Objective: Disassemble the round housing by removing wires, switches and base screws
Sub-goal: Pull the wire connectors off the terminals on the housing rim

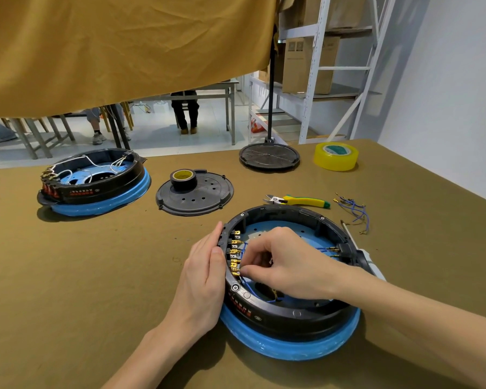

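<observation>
A round black housing [306, 318] with a blue ring under it lies on the table in front of me. A row of brass switch terminals [235, 254] lines its inner left wall, with blue wires [249, 287] running from them. My left hand [202, 279] rests flat against the housing's outer left side, fingers straight. My right hand [281, 262] reaches inside, its fingertips pinching a blue wire's connector at the lowest terminals. Two more connectors [333, 249] sit at the housing's right inner wall.
A second housing [96, 189] with white wires lies at far left. A black cover plate [205, 197] carries a black tape roll [183, 178]. Yellow-handled cutters [300, 199], loose blue wires [354, 210], yellow tape [335, 156], another round plate [269, 157] and a screwdriver [351, 237] lie beyond.
</observation>
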`<state>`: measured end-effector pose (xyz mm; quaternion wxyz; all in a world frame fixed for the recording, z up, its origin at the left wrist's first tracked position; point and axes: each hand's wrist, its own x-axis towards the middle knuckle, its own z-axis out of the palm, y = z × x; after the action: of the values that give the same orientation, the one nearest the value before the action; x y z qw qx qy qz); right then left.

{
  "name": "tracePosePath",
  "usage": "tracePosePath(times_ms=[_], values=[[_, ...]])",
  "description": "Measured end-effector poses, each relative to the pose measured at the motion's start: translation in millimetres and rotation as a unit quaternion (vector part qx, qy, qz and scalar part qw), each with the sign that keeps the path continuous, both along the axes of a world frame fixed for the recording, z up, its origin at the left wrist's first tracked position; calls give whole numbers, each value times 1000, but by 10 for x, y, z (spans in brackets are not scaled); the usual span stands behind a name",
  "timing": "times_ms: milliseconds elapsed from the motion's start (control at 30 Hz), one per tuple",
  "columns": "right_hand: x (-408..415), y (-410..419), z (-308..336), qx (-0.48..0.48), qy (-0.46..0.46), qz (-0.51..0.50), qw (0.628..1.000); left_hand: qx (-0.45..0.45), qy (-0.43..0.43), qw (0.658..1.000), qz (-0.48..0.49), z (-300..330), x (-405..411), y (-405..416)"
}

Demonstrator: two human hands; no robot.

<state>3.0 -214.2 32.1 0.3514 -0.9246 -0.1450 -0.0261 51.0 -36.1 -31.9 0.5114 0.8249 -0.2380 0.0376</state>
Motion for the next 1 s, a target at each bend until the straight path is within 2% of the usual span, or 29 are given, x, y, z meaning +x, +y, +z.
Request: tracePosePath(times_ms=[1000], values=[[-32, -24, 53, 5, 33, 14, 999, 20, -43, 999, 1, -31, 4, 17]])
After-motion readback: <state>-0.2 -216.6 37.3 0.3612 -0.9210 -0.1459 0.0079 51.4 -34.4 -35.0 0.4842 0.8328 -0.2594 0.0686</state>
